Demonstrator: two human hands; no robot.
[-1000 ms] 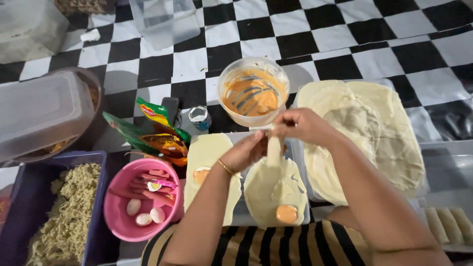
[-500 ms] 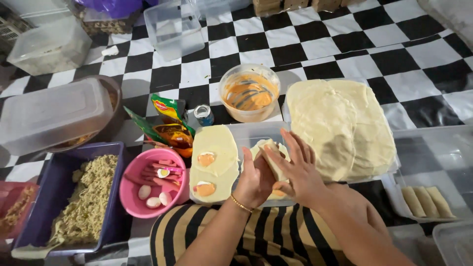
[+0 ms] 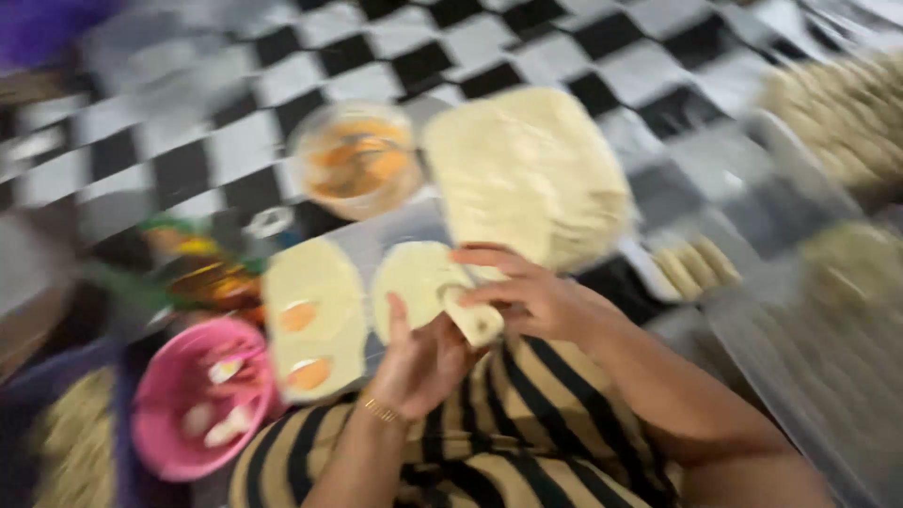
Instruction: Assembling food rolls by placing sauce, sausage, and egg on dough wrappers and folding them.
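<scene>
The picture is blurred by head motion. My left hand and my right hand together hold a pale rolled wrapper just above a round flat wrapper lying on a tray. To the left lie two more wrappers, each with an orange dab of filling. A tall stack of flat wrappers sits beyond my right hand. An orange sauce bowl stands behind the tray.
A pink bowl with pale pieces is at the left, beside a purple tub of noodles. Finished rolls lie in a container at the right, more at the far right. The floor is black-and-white checked.
The view swung right and blurred. My hands went from pressing the roll on the wrapper to lifting the rolled piece off it, toward my body.
</scene>
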